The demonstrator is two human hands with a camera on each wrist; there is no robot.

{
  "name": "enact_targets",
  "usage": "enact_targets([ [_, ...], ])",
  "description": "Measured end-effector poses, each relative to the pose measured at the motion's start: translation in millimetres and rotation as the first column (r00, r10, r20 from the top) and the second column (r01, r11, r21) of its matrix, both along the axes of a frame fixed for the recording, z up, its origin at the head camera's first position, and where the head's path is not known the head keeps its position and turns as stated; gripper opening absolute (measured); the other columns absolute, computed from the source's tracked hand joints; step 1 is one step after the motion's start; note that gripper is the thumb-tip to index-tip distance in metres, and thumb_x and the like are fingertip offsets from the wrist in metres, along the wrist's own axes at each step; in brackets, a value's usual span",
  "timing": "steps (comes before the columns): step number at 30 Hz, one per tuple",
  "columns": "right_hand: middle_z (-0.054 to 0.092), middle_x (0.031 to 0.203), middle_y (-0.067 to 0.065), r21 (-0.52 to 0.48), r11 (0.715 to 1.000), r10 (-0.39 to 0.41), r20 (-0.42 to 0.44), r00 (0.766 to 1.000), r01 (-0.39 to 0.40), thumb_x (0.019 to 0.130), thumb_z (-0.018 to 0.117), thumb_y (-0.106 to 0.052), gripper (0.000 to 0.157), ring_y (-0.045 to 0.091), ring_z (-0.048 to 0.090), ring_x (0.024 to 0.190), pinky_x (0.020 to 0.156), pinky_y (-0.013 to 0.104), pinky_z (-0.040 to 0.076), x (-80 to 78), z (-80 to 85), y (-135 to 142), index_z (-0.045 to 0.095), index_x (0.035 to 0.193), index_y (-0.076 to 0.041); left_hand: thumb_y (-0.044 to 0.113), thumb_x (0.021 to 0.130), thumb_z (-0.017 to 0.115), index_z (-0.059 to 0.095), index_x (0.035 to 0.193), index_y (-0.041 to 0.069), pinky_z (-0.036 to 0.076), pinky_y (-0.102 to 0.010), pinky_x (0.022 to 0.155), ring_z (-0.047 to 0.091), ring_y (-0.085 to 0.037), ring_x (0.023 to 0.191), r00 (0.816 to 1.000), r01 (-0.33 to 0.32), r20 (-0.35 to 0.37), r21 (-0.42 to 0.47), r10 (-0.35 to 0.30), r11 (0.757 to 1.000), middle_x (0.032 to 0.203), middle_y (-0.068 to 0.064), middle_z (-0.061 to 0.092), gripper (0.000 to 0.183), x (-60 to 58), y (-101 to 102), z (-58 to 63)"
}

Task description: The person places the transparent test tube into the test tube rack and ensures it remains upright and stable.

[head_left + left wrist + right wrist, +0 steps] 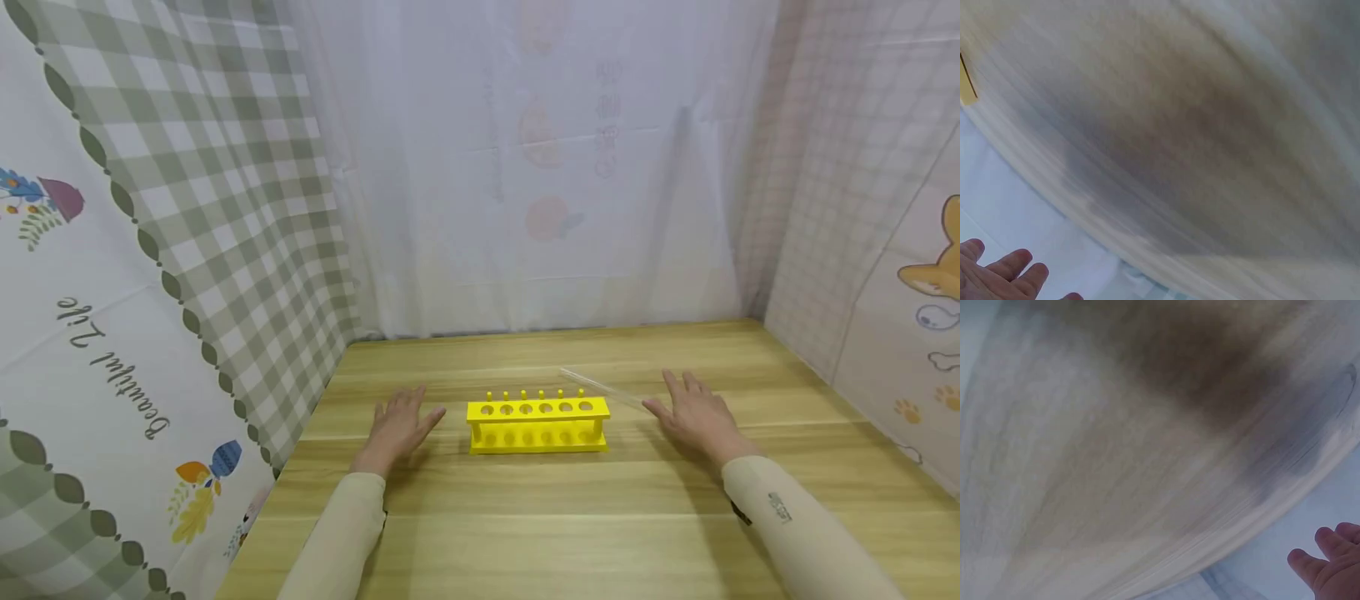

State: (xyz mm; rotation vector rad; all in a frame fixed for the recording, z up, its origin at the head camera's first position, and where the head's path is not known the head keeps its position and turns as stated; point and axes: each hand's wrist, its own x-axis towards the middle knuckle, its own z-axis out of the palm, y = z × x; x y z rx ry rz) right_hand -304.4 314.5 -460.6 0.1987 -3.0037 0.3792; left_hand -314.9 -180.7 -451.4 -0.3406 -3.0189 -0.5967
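A yellow test tube rack (537, 412) with a row of round holes and short pegs stands upright mid-table. Behind it and to the right, a clear thin tube (603, 387) lies slantwise on the wood. My left hand (397, 429) is spread to the left of the rack, apart from it and holding nothing. To the right, my right hand (699, 417) has its fingers spread too, its thumb close to the tube's near end; whether they touch I cannot tell. Fingers of the left hand (1004, 275) and right hand (1335, 562) show at the corners of the wrist views.
The wooden table (525, 525) runs back to a white hanging cloth (465, 167). A green checked cloth (247, 167) hangs along the left side, and a pale printed cloth (862, 208) along the right.
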Motion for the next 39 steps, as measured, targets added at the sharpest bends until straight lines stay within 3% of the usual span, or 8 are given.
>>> enact_targets([
  [10,0.023,0.145,0.046,0.016,1.000,0.014,-0.007,1.000,-0.013,0.104,0.031,-0.057,0.083,0.065,0.028,0.128,0.102,0.074,0.024,-2.2,-2.1,-3.2,0.022,0.151,0.011,0.056,0.104,0.037,0.024,0.158,0.007,0.015,-0.064,0.115,0.025,-0.041,0.145,0.999,0.048,0.000,0.096,-0.048,0.994,0.158,-0.021,0.030,0.074,2.3,2.3,1.6],
  [16,0.024,0.145,0.045,0.011,1.000,0.012,0.004,1.000,-0.012,0.104,0.030,-0.058,0.083,0.065,0.028,0.129,0.102,0.075,0.025,-2.2,-3.9,-5.0,0.021,0.152,0.010,0.057,0.102,0.043,0.027,0.157,0.005,0.017,-0.057,0.117,0.024,-0.039,0.146,0.997,0.076,0.010,0.144,-0.078,0.987,0.159,-0.017,0.029,0.077,3.1,5.9,4.7],
  [28,0.033,0.140,0.046,0.082,0.995,0.053,-0.024,0.998,-0.050,0.104,0.042,-0.050,0.077,0.062,0.038,0.124,0.095,0.071,0.037,-8.0,-2.6,-5.1,0.029,0.148,0.011,0.055,0.098,0.053,0.034,0.154,0.009,0.025,-0.057,0.114,0.030,-0.038,0.143,0.991,0.130,0.016,0.187,-0.135,0.974,0.157,-0.017,0.033,0.075,3.7,19.4,8.7],
  [39,0.041,0.135,0.044,0.003,0.998,0.058,-0.038,0.998,-0.058,0.103,0.049,-0.043,0.070,0.061,0.044,0.119,0.093,0.070,0.040,-14.1,-3.2,-15.5,0.036,0.146,0.011,0.048,0.098,0.059,0.045,0.149,0.012,0.030,-0.056,0.112,0.035,-0.037,0.141,0.974,0.224,-0.020,0.222,-0.226,0.949,0.153,-0.015,0.040,0.064,6.1,32.6,10.9],
])
